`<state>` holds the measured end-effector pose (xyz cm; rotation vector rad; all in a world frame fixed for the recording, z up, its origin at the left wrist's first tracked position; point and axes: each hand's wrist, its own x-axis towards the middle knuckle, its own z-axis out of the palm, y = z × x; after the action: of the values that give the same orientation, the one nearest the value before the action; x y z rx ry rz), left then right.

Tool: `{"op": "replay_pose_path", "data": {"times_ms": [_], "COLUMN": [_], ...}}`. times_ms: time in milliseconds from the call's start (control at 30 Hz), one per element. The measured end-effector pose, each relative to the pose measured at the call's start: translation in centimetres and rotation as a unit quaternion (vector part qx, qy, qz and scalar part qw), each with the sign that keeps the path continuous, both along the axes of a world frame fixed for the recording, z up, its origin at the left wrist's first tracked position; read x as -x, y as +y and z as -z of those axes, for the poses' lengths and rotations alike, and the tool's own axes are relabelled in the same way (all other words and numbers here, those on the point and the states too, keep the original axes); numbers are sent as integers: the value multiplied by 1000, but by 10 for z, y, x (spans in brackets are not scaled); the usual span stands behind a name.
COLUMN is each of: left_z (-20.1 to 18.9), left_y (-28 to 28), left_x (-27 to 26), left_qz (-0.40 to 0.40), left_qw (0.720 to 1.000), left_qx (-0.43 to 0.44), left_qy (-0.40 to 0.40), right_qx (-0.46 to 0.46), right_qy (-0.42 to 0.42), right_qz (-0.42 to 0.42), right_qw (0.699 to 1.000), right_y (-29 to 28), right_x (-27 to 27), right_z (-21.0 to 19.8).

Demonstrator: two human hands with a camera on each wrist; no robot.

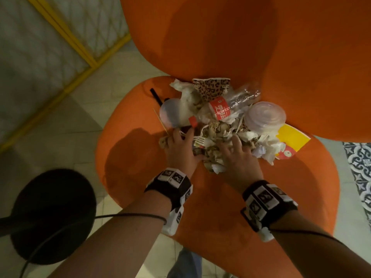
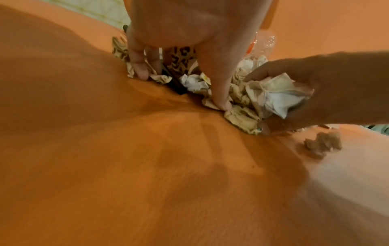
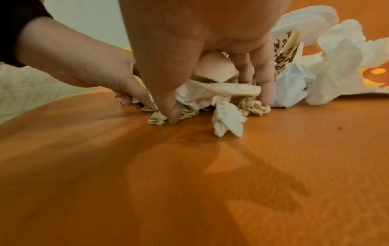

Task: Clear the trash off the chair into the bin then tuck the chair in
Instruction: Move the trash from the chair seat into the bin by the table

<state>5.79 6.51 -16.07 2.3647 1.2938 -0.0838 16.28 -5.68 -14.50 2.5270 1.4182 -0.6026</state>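
Note:
A heap of trash lies at the back of the orange chair seat point(image 1: 220, 201): crumpled paper wads point(image 1: 212, 137), a Coca-Cola bottle point(image 1: 226, 109), a leopard-print cup point(image 1: 210, 88), a clear lid point(image 1: 265, 115) and a yellow and red carton point(image 1: 291, 141). My left hand point(image 1: 180, 137) digs into the heap's left edge, its thumb and fingers curled on paper wads point(image 2: 240, 116). My right hand point(image 1: 234, 145) grips wads at the near middle; in the right wrist view the right hand point(image 3: 219, 108) closes round white and printed paper point(image 3: 227, 116). One loose wad point(image 2: 322, 146) lies apart on the seat.
The chair back point(image 1: 220, 37) rises right behind the heap. A black straw point(image 1: 155, 95) and a wooden skewer point(image 1: 160, 121) lie at the heap's left. A dark round object point(image 1: 52, 213) stands on the tiled floor at lower left. A yellow-framed panel point(image 1: 60, 47) is at far left.

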Motion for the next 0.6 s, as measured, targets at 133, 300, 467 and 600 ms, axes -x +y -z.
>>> {"op": "replay_pose_path", "data": {"times_ms": [133,300,467,600], "left_z": [-1,-2,-7,-9], "left_y": [10,9,4,-2], "left_x": [-9,-11,-6,4], "left_qz": [-27,-44,-93,-121], "left_qw": [996,983,959,943], "left_qx": [22,56,67,65], "left_qy": [-78,-170,-261,-304], "right_qx": [-13,-32,-103,-209], "right_qy": [22,53,76,136], "right_qz": [32,85,130,175], "right_qw": [999,994,983,952], "right_y": [8,14,4,-14], "right_x": [-3,-6,-6,-4], "right_z": [-3,-6,-7,-8]}}
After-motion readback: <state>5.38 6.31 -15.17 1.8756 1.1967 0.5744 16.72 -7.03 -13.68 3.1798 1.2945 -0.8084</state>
